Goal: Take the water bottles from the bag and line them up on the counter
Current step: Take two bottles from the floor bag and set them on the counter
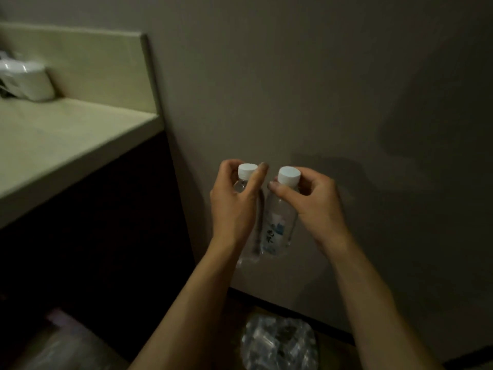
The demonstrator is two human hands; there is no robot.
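Two bottles are being held upright in the air beside the wall, one [246, 209] gripped by the left hand [234, 206], the other [280, 217] by the right hand [314, 201], above the bag [277, 343]; carrying left to the counter [66, 137] is judged next

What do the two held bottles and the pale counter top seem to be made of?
Two clear bottles with white caps, left and right: thin transparent plastic, glossy, wall visible through them. Pale beige counter top: smooth matte slab, stone or laminate; cannot tell which.

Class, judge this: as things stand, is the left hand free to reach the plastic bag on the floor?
Probably not yet: the left hand grips a water bottle by the neck, well above the plastic bag; nothing else blocks it.
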